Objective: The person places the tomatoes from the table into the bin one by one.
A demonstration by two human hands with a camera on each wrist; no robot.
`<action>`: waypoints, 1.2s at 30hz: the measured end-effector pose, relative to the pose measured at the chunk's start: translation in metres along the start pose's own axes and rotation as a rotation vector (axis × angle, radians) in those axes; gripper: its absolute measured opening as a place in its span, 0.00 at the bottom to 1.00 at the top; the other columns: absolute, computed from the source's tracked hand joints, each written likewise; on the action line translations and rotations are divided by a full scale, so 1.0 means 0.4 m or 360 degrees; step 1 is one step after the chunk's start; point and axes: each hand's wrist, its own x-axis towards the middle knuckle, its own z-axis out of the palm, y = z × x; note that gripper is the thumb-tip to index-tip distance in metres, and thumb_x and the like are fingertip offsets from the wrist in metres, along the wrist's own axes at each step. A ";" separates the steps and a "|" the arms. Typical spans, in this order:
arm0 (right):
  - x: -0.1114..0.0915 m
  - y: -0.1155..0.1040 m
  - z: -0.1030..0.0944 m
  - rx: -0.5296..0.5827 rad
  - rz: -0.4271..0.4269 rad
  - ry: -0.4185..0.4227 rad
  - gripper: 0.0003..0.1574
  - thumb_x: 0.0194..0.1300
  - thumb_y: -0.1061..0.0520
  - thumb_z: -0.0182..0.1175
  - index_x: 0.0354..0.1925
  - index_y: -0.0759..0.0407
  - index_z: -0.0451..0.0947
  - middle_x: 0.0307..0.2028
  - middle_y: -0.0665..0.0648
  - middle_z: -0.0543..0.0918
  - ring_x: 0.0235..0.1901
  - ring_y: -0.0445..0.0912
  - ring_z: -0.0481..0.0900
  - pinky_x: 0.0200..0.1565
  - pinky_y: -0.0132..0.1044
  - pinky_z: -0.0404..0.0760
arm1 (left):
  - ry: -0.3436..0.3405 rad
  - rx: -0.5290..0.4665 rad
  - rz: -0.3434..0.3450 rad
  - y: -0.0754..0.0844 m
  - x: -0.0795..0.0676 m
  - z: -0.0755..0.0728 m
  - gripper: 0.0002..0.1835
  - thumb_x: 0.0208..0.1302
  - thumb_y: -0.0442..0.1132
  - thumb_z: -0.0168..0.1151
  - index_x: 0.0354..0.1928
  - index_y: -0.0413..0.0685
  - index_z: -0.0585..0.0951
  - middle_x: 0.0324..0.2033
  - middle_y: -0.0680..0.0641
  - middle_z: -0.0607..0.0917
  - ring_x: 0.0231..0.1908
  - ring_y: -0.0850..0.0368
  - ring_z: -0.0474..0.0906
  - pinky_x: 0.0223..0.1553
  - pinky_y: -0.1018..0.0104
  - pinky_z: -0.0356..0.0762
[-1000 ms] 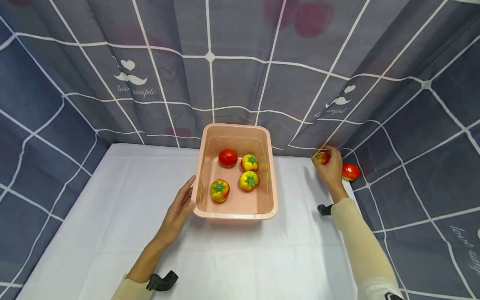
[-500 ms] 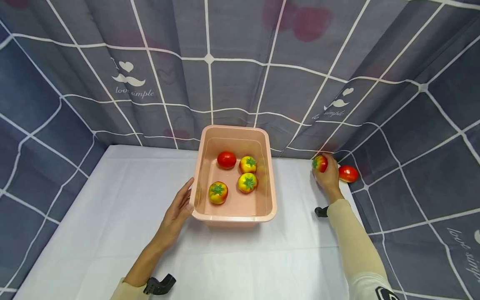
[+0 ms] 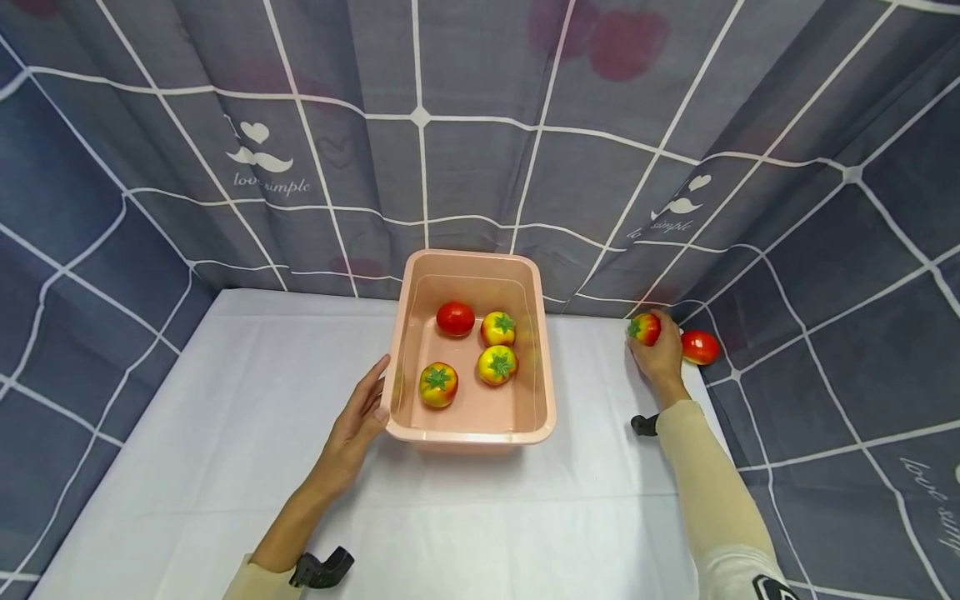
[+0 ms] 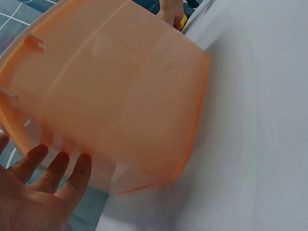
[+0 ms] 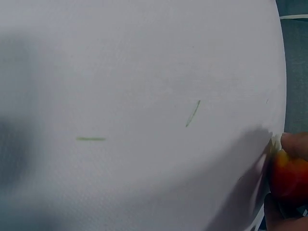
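Observation:
In the head view, my left hand (image 3: 351,427) rests against the left side of a pink plastic bin (image 3: 472,435), thumb near the rim. The left wrist view shows its spread fingers (image 4: 77,180) touching the bin's outer wall. Several tomatoes lie in the bin: one plain red tomato (image 3: 455,319) and yellow-red ones with green star-shaped tops, such as the front-left tomato (image 3: 438,385). At the table's far right corner, my right hand (image 3: 662,358) grips a red-and-yellow tomato (image 3: 644,328), its green top pointing left. Beside that hand lies another red tomato (image 3: 700,347).
A white cloth covers the table (image 3: 300,333). Dark grey-blue checked curtains (image 3: 480,175) rise directly behind it and along both sides. The bin's far end stands close to the back curtain. Short green marks (image 5: 91,139) show on the cloth in the right wrist view.
My right hand has drawn the gripped tomato slightly toward me from the back edge, and more of it shows, its green top now turned left. The left hand and bin stay put.

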 end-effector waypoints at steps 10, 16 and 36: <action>-0.016 0.009 -0.004 0.0083 0.0022 0.0046 0.52 0.67 0.59 0.72 0.82 0.54 0.60 0.75 0.71 0.66 0.76 0.68 0.66 0.83 0.61 0.63 | 0.0001 0.0011 0.0010 -0.007 0.002 0.002 0.37 0.84 0.35 0.46 0.87 0.68 0.53 0.82 0.43 0.63 0.77 0.64 0.68 0.70 0.78 0.72; -0.042 0.002 -0.010 0.0156 -0.0043 0.0107 0.48 0.64 0.56 0.74 0.78 0.55 0.66 0.71 0.72 0.68 0.73 0.67 0.69 0.81 0.61 0.67 | -0.0003 0.0015 0.0021 -0.007 0.002 0.002 0.37 0.84 0.35 0.46 0.88 0.66 0.52 0.82 0.40 0.63 0.78 0.58 0.68 0.71 0.77 0.73; -0.157 -0.063 -0.006 0.0364 -0.0272 0.0044 0.47 0.64 0.52 0.78 0.76 0.55 0.70 0.67 0.67 0.73 0.58 0.55 0.75 0.54 0.20 0.74 | 0.0002 0.0001 0.0008 0.005 0.003 0.003 0.36 0.85 0.36 0.45 0.88 0.67 0.52 0.83 0.42 0.62 0.79 0.56 0.67 0.72 0.77 0.72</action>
